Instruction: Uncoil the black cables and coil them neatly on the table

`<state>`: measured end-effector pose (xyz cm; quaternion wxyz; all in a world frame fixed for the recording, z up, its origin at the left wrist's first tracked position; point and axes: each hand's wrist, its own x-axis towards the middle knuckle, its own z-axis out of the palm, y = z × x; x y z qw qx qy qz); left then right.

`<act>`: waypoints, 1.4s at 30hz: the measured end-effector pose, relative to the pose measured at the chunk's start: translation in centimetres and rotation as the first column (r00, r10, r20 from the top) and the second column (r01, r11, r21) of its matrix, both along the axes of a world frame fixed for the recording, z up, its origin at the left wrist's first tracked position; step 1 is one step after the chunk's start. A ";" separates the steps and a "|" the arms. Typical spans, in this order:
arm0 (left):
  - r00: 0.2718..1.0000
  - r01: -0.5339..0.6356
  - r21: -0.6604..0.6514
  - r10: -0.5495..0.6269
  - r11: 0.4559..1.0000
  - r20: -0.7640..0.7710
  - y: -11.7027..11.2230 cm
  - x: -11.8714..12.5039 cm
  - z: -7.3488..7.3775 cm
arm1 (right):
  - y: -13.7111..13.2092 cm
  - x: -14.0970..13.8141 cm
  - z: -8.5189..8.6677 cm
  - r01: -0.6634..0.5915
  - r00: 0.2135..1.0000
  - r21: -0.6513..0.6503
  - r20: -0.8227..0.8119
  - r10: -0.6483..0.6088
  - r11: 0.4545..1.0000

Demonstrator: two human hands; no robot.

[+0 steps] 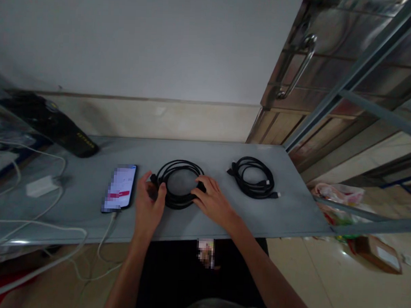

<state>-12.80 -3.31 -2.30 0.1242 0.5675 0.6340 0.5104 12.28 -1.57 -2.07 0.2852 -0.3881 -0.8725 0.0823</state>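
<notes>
Left hand point(148, 209) pinches the black cable coil point(178, 163) on the counter point(208, 153); my right hand point(213, 200) lies open on its rim.

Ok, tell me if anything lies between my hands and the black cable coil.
Nothing visible does. The left hand is on the left edge of the coiled black cable, the right hand on its right edge. The phone and the second coil lie off to the sides.
</notes>
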 end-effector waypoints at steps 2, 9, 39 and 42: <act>0.995 -0.019 0.010 0.020 1.000 -0.096 0.3 0.0 -0.2 | 0.1 0.0 0.2 -0.004 1.000 -0.034 -0.022 0.004 0.999; 0.927 0.138 0.084 -0.098 0.987 -0.363 0.2 0.8 1.0 | 0.3 0.1 0.6 -0.017 0.993 -0.159 -0.122 -0.003 0.987; 0.776 0.473 -0.063 -0.450 0.879 -0.442 -0.4 1.7 0.3 | -1.4 15.8 -2.4 0.491 0.871 0.092 -0.044 -0.489 0.866; 0.783 0.460 -0.043 -0.428 0.887 -0.452 -0.2 1.8 0.2 | -1.4 15.3 -2.1 0.465 0.885 0.058 -0.027 -0.465 0.883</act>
